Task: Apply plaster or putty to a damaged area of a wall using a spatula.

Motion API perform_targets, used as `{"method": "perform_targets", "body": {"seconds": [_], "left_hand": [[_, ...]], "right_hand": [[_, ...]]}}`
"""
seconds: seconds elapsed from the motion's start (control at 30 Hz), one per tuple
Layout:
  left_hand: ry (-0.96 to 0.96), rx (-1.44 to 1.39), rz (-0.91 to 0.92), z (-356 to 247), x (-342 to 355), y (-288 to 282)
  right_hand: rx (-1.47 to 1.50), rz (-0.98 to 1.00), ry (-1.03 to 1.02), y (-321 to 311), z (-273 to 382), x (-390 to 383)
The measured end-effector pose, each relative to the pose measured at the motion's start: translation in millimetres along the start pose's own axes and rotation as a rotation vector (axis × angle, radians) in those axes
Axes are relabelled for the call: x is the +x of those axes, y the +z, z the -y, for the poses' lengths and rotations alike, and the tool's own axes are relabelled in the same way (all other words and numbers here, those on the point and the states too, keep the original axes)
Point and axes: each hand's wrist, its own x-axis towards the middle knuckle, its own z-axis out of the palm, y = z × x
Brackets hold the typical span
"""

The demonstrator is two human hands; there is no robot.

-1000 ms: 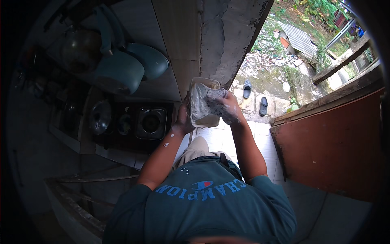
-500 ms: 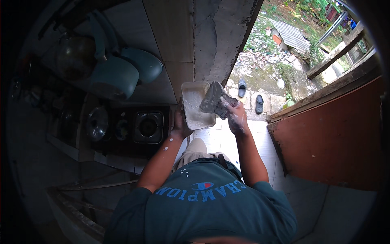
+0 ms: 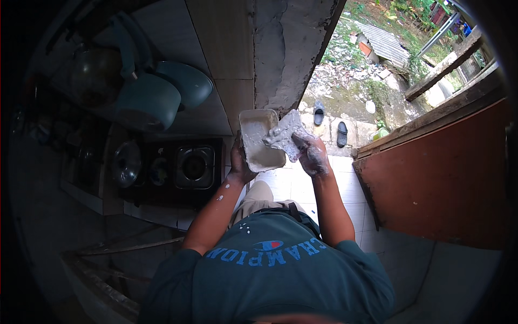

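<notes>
A rectangular pale plastic tub [image 3: 263, 155] is held up before me, its inside smeared with whitish paste. My left hand [image 3: 240, 162] is wrapped round its left side and lower corner, the fingers partly hidden behind it. In my right hand [image 3: 314, 156], spotted with white, I grip a flat, wide-ended putty scraper [image 3: 284, 132]. White paste thickly coats its upturned face. The scraper's left part overlaps the tub's right rim; whether it touches cannot be told.
Left of me are a gas stove [image 3: 195, 167] and hanging teal pans [image 3: 148, 102]. A rough, peeling wall edge [image 3: 275, 59] rises ahead. To the right stands a reddish-brown door [image 3: 437, 183], with dark clogs [image 3: 342, 134] on the step outside.
My right hand has turned the scraper over, so a white, paste-covered face shows where a dark grey one did. The tub has stayed nearly in place.
</notes>
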Motion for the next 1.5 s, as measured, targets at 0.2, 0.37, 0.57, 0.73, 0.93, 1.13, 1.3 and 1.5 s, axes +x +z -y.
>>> {"method": "perform_targets", "body": {"seconds": [0.2, 0.37, 0.57, 0.73, 0.93, 1.13, 1.3, 1.5], "left_hand": [[0.046, -0.023, 0.013, -2.8, -11.0, -25.5], [0.134, -0.101, -0.056, -13.6, -27.3, -36.5], [0.177, -0.214, -0.008, -20.5, -40.1, -52.8], [0.210, -0.289, -0.006, -24.0, -51.7, -67.0], [0.274, -0.241, -0.113, -25.3, -57.7, -75.6], [0.261, -0.210, -0.167, -25.3, -49.4, -63.9], [0.227, -0.220, -0.130, -26.7, -47.5, -62.6], [0.213, -0.193, -0.126, -24.9, -47.7, -63.4]], "right_hand": [[0.233, -0.158, 0.039, 8.7, -10.7, 5.5], [0.226, -0.264, 0.029, -22.7, -42.1, 41.4], [0.288, -0.485, 0.065, -31.5, -89.5, 115.5], [0.290, -0.575, 0.078, -39.5, -104.5, 173.0], [0.424, -0.600, -0.030, -18.1, -72.3, 212.1], [0.385, -0.550, -0.188, 9.7, -28.5, 184.5], [0.264, -0.466, -0.175, 31.4, -9.0, 109.3], [0.289, -0.550, 0.082, -31.5, -88.4, 138.9]]}}
